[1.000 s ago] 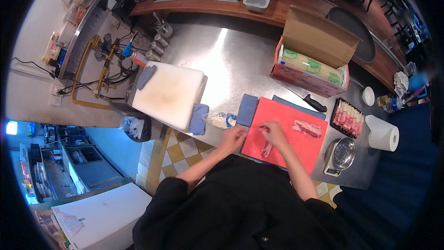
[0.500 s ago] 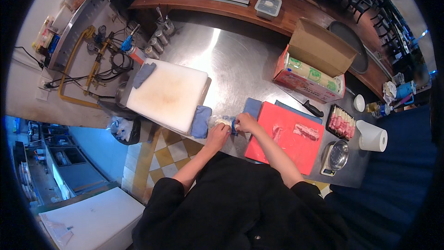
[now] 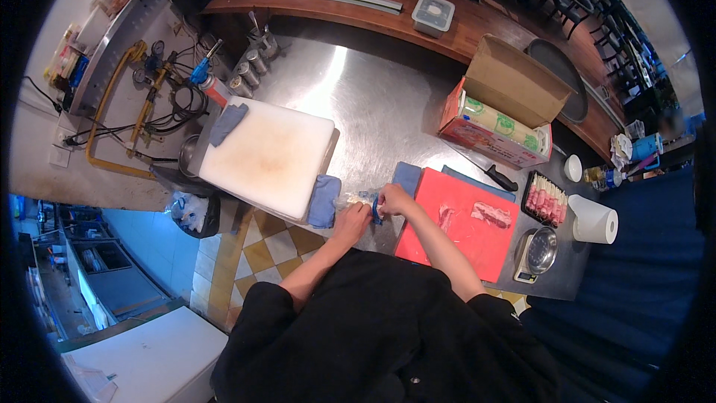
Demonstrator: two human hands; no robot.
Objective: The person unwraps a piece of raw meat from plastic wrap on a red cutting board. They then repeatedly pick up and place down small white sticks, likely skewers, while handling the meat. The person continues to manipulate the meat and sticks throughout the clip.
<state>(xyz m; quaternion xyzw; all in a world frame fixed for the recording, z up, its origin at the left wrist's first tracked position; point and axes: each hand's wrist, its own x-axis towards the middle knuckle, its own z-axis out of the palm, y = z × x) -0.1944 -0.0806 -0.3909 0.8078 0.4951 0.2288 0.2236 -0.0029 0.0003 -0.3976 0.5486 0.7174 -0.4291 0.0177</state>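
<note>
Between the two cutting boards lies a small clear plastic bag [image 3: 359, 197] with whitish contents, at the near edge of the steel counter. My left hand [image 3: 353, 221] has its fingers closed on the bag's near side. Just right of it, my right hand [image 3: 394, 200] pinches the bag's right end, where a blue band [image 3: 376, 210] shows. The fingertips partly hide the contents. A red cutting board [image 3: 470, 250] with pieces of raw meat [image 3: 491, 215] lies right of my right hand. Left of the bag is a folded blue cloth [image 3: 324, 200].
A thick white cutting board [image 3: 268, 149] is at left. Beyond the red board lie a black-handled knife [image 3: 500, 177] and an open cardboard box [image 3: 496, 138] of film rolls. At right are a black tray [image 3: 546, 198] of meat rolls, a scale with a metal bowl [image 3: 538, 250] and a paper roll [image 3: 594, 220].
The view has shifted slightly. Both hands stay at the bag, and the blue band by my right fingers now stands more upright.
</note>
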